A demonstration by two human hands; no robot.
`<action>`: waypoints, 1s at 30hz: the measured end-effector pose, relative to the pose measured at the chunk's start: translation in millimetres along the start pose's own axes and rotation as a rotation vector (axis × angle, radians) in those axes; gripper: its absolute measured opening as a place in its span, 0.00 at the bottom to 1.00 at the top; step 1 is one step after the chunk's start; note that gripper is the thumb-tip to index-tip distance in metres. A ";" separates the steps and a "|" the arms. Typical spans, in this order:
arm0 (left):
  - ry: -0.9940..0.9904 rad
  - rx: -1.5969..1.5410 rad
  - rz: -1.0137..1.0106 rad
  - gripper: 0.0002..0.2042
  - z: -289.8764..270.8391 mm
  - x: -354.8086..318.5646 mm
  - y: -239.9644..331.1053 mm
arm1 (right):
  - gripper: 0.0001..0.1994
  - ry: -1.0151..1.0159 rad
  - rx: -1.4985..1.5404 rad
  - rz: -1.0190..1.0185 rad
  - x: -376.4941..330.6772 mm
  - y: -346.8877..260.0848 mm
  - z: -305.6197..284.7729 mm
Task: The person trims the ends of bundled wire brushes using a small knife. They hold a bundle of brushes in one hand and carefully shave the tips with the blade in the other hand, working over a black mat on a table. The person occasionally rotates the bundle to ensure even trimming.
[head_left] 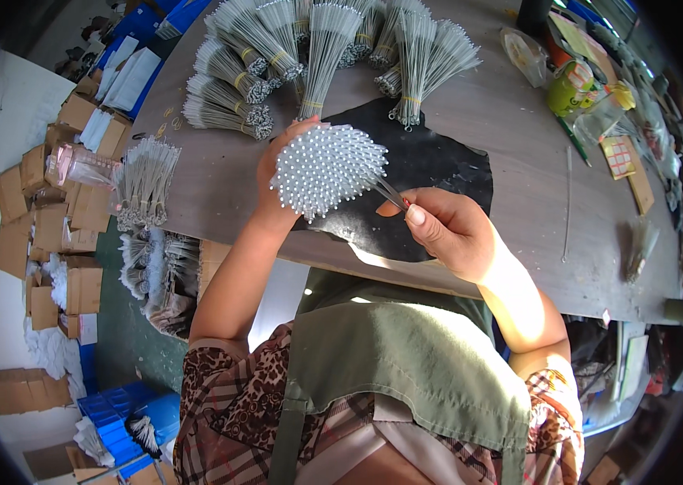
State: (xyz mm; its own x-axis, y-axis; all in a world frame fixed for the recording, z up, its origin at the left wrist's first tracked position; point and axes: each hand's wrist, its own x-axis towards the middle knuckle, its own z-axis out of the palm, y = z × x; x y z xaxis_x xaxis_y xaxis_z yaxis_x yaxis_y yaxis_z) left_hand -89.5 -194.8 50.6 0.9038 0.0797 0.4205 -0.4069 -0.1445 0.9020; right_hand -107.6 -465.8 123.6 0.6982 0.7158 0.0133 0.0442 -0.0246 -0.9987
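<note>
My left hand (273, 174) is closed around a bundle of thin wire brushes (329, 170), its round mass of white tips facing up toward me. The wires below the tips are mostly hidden. In my right hand (458, 230), metal tweezers (390, 193) are pinched between thumb and fingers, their points against the right edge of the bundle. Whether the points grip a single brush is too small to tell. Under both hands a black sheet (446, 174) lies on the grey-brown table (527, 145).
Several tied wire-brush bundles (329, 52) line the far side; another group (147, 182) stands at the left edge. A loose wire brush (567, 206) lies to the right, near a green-yellow container (571, 89), a plastic bag (525, 56) and a pencil (574, 141). Cardboard boxes (22, 242) pile up beyond the table's left.
</note>
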 end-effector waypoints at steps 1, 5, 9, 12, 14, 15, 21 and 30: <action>-0.008 0.135 0.090 0.11 0.6 1.5 7.0 | 0.19 0.004 -0.027 -0.014 0.3 0.8 -1.1; 0.011 0.543 0.433 0.13 7.6 6.5 31.3 | 0.18 0.007 -0.149 -0.021 -1.7 0.4 -8.6; -0.001 0.590 0.495 0.13 9.8 5.6 39.8 | 0.18 0.040 -0.223 -0.044 -8.0 0.5 -9.7; 0.001 0.630 0.507 0.13 9.9 6.6 42.5 | 0.19 0.003 -0.241 0.004 -7.0 -2.5 -13.6; -0.002 0.615 0.493 0.13 11.5 6.9 43.8 | 0.19 0.014 -0.242 0.005 -7.5 -3.0 -13.7; -0.004 0.606 0.487 0.13 12.2 7.2 43.5 | 0.19 0.020 -0.241 0.005 -7.8 -3.2 -13.5; -0.002 0.598 0.474 0.13 13.2 6.4 42.4 | 0.18 0.035 -0.250 0.045 -7.3 -5.9 -13.2; 0.001 0.560 0.448 0.13 16.5 5.2 37.7 | 0.17 0.073 -0.257 0.033 -6.3 -1.8 -13.4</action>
State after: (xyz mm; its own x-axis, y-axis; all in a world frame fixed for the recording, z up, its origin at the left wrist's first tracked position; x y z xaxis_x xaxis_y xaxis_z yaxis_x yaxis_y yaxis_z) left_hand -98.0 -216.1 85.2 0.6654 -0.1051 0.7390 -0.6093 -0.6484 0.4565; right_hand -102.6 -479.6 126.0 0.7517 0.6595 -0.0065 0.1939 -0.2304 -0.9536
